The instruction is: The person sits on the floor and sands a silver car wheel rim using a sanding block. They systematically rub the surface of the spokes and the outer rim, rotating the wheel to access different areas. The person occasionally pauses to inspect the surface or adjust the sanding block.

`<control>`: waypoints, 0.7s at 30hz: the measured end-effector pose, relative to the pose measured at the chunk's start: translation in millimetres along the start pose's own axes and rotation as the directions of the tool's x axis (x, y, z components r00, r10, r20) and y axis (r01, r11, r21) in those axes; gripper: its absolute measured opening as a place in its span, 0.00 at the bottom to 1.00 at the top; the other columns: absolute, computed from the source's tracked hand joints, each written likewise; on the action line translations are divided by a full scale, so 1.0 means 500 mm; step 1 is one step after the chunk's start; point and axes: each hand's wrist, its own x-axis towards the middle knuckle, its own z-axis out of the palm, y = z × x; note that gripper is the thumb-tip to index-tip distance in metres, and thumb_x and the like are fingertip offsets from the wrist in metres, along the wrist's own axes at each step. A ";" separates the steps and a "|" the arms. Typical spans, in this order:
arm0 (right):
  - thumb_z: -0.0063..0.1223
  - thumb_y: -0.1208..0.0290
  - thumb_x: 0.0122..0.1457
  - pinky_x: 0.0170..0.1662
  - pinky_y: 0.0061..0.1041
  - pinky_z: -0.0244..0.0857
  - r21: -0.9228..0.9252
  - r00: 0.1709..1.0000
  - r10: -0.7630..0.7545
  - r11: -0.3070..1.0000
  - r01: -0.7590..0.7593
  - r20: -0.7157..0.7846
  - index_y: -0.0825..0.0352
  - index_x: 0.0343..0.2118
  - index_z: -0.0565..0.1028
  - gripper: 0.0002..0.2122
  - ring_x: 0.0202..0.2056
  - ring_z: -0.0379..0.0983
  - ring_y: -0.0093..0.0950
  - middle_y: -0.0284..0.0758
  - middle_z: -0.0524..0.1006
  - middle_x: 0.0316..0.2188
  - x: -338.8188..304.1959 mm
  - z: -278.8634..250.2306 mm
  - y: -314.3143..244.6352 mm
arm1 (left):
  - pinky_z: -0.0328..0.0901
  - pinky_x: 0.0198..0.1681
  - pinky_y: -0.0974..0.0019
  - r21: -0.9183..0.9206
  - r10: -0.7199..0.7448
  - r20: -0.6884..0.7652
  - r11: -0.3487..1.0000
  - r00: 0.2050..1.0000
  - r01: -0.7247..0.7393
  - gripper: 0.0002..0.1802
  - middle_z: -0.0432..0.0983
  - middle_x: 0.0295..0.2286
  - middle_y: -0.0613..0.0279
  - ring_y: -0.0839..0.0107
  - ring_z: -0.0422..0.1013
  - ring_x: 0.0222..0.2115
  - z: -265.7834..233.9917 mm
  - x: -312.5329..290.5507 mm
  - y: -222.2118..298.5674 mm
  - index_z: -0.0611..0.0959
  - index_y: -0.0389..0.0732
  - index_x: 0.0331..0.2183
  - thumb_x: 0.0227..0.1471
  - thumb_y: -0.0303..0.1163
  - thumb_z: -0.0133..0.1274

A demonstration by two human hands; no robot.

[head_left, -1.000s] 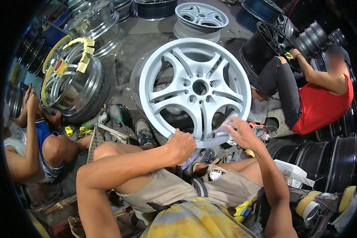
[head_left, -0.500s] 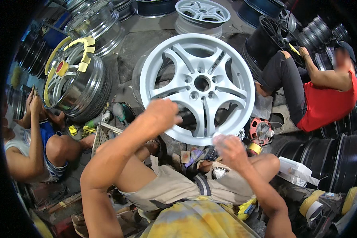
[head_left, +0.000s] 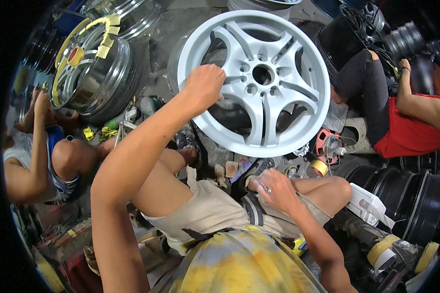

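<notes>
A pale grey alloy wheel rim lies face up in front of me, its hub hole and bolt holes showing. My left hand is over the rim's left side, at the inner end of a spoke. Its fingers are curled into a fist, and whatever they hold is hidden beneath. Above my right thigh, apart from the rim, hovers my right hand. Its fingers are bent together around something small and whitish, too blurred to name.
At left, a tyred chrome wheel carries yellow masking tape; a person sits beside it. Another, in a red top, sits at right. A red tool, tape roll, white plastic container and dark rims lie nearby.
My right hand has drawn back from the rim's near edge toward my lap. My left hand stays over the rim's left part, now higher in view. The whole view has shifted.
</notes>
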 end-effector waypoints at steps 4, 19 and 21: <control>0.54 0.69 0.59 0.39 0.47 0.72 -0.061 0.961 0.221 0.975 -0.214 0.165 0.70 0.29 0.80 0.09 0.35 0.78 0.50 0.51 0.78 0.31 0.016 0.069 0.099 | 0.72 0.41 0.50 -0.082 0.038 -0.094 0.996 0.995 -0.045 0.30 0.79 0.30 0.46 0.47 0.77 0.35 0.013 0.020 0.006 0.82 0.31 0.33 0.38 0.47 0.73; 0.57 0.69 0.57 0.47 0.44 0.71 -0.005 0.936 0.285 0.957 -0.290 0.207 0.68 0.35 0.82 0.09 0.41 0.77 0.48 0.49 0.79 0.36 0.011 0.053 0.103 | 0.70 0.47 0.50 -0.257 -0.118 0.058 0.958 0.991 0.129 0.30 0.81 0.35 0.36 0.42 0.78 0.39 -0.097 0.033 0.035 0.82 0.28 0.47 0.56 0.47 0.60; 0.58 0.69 0.57 0.46 0.43 0.71 -0.037 0.937 0.316 0.949 -0.314 0.148 0.67 0.34 0.83 0.08 0.40 0.77 0.48 0.48 0.79 0.34 -0.007 -0.027 0.131 | 0.68 0.49 0.50 -0.335 -0.071 0.009 0.940 0.997 0.070 0.27 0.80 0.38 0.37 0.43 0.76 0.42 -0.101 0.034 0.047 0.82 0.28 0.48 0.57 0.43 0.59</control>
